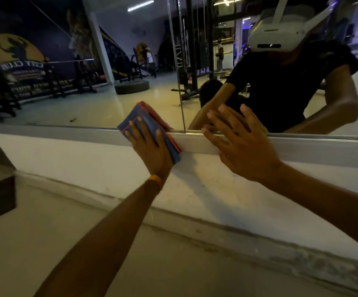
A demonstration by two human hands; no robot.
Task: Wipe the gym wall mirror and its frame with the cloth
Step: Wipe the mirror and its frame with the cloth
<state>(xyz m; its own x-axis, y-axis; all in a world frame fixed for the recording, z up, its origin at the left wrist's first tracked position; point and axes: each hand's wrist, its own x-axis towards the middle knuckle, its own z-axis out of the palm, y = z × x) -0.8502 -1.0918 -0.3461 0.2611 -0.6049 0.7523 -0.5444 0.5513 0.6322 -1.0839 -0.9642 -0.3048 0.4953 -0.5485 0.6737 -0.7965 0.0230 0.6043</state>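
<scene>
At ten o'clock, reflected in the mirror (109,103), a dark banner (13,50) carries pale mirror-reversed letters, roughly "CITY CLU"; the smaller lines beneath are too blurred to read.

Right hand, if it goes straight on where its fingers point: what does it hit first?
The mirror. The right hand has its fingers spread, pointing up and forward over the frame, with its fingertips about at the glass just right of the panel seam. Depth is unclear, so it may be touching.

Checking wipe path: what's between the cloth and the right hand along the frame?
Head view: only a short bare stretch of frame, with the mirror seam ending just above it. The cloth and right hand are apart.
</scene>
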